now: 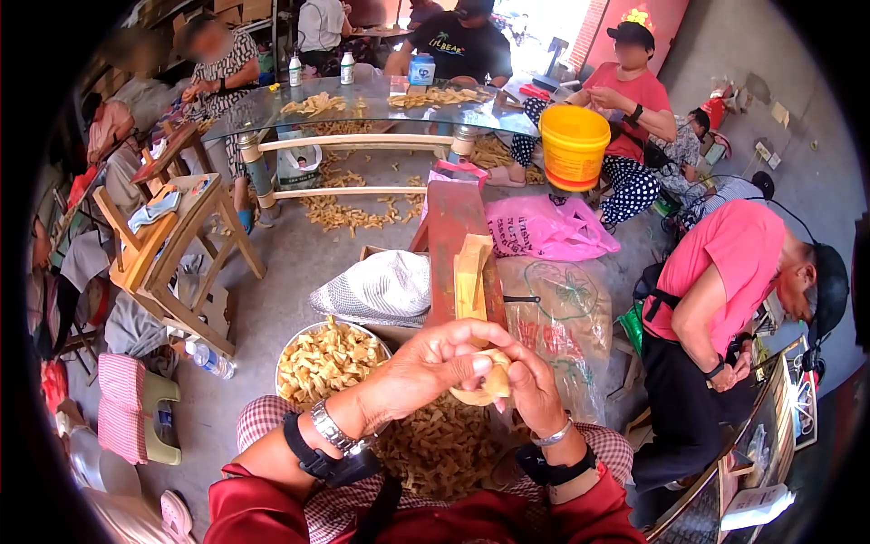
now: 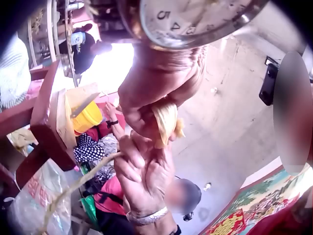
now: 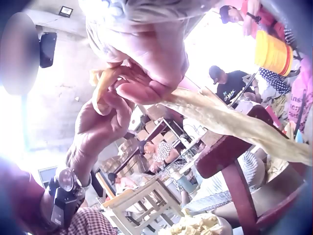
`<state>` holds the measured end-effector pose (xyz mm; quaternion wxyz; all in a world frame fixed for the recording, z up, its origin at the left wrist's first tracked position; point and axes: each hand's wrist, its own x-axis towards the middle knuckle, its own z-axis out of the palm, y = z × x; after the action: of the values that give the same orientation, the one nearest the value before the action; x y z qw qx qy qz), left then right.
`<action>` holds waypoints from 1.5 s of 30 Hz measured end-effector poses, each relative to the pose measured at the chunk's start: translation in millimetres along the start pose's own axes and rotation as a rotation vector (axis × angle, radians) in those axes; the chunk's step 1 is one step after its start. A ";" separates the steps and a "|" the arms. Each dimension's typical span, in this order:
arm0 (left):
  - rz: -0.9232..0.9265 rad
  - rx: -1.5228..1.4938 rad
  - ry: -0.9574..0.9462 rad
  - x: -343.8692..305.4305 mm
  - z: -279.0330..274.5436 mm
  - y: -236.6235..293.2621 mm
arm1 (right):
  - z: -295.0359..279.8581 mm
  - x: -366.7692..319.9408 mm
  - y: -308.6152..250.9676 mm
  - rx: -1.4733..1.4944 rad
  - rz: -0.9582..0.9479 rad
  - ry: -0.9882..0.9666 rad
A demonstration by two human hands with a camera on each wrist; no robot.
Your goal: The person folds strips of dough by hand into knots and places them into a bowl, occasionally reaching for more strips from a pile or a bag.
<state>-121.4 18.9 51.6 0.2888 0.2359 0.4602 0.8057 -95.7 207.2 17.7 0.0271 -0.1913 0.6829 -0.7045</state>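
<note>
In the head view my left hand (image 1: 435, 358) and right hand (image 1: 541, 390) meet over my lap, both pinching a soft, pale yellow strip (image 1: 494, 379). The strip is looped into a bend between the fingertips, as the left wrist view shows of its folded part (image 2: 166, 122). From my right hand (image 3: 142, 58) a long tail of the strip (image 3: 234, 120) runs off in the right wrist view. My left hand (image 3: 102, 122) holds the looped end there. Below the hands lies a heap of small knotted yellow pieces (image 1: 426, 453).
A round bowl (image 1: 281, 363) holds more knotted pieces at the left. Ahead, flat yellow strips (image 1: 471, 272) lie on a red wooden bench (image 1: 453, 208). A pink bag (image 1: 553, 227) and a clear sack (image 1: 562, 317) sit right of it. Several people work around a glass table (image 1: 362, 104).
</note>
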 end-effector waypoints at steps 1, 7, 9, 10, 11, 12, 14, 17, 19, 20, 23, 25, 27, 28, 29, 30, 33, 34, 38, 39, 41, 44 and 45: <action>-0.014 0.017 -0.026 -0.7 0.8 -0.5 | -0.8 -0.9 -0.1 -0.014 -0.002 -0.010; 0.348 0.850 -0.075 -0.4 0.8 -8.2 | 0.2 -3.3 -2.1 0.231 0.124 0.018; 0.275 0.904 -0.042 -2.4 2.3 -6.2 | -2.9 -6.9 9.0 0.252 0.147 -0.015; 0.287 0.947 -0.016 -2.7 5.0 -6.8 | -3.6 -7.8 13.4 0.264 0.157 -0.031; 0.299 0.991 0.009 -2.8 7.4 -7.6 | -2.3 -8.7 15.7 0.239 0.168 0.002; 0.265 1.010 0.034 -2.7 8.1 -9.5 | 0.9 -8.2 15.8 0.214 0.177 0.036; 0.268 0.909 0.070 1.5 -0.4 -20.6 | 8.8 -3.0 13.1 0.130 0.162 0.119; 0.090 0.556 0.080 -0.1 -0.8 -18.4 | 13.1 1.8 20.1 0.008 -0.018 0.277; -0.073 0.222 0.033 -3.1 -1.8 -15.8 | 9.0 4.5 19.3 -0.141 -0.142 0.267; -0.098 0.120 0.010 -3.3 -1.6 -15.8 | 1.0 6.4 33.4 -0.177 -0.223 0.246; -0.168 -0.184 -0.059 -2.2 -1.3 -15.9 | 3.1 -6.5 14.0 -0.038 -0.016 0.203; -0.184 -0.280 -0.009 -3.3 -3.6 -9.5 | -10.1 -12.7 30.4 -0.006 0.020 0.320; -0.161 -0.344 0.020 -0.4 -15.7 -13.2 | -27.2 -14.6 37.7 -0.119 -0.001 0.374; -0.131 -0.351 0.026 -1.1 -17.2 -8.9 | -33.7 -16.7 42.6 -0.113 0.000 0.390; -0.122 -0.351 0.040 -1.3 -18.6 -6.8 | -38.2 -19.3 47.4 -0.108 0.003 0.404; -0.112 -0.351 0.055 -1.3 -19.6 -5.1 | -39.1 -20.8 48.9 -0.059 -0.005 0.385; -0.066 -0.302 0.104 4.2 -23.1 -1.7 | -30.5 -23.8 51.4 -0.214 0.106 0.286; -0.046 -0.267 0.125 7.8 -24.5 -2.0 | -26.1 -22.0 41.2 -0.181 0.138 0.141; -0.066 -0.090 0.240 17.7 -21.9 -5.7 | -12.6 -16.9 35.3 0.077 0.336 0.025; -0.086 -0.045 0.262 19.5 -21.9 -11.6 | -11.0 -16.7 32.4 0.092 0.345 0.014; -0.058 0.064 0.313 22.5 -21.1 -19.4 | -7.9 -16.3 29.2 0.131 0.363 0.000; -0.114 0.254 0.412 24.3 -20.4 -24.4 | -9.6 -14.0 34.2 0.069 0.363 0.039; -0.150 0.319 0.402 23.5 -19.3 -20.6 | -9.7 -13.1 35.8 0.036 0.362 0.048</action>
<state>-145.8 31.7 27.2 0.2098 0.0790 0.6455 0.7301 -94.5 218.1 -20.1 0.1406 -0.0478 0.6938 -0.7047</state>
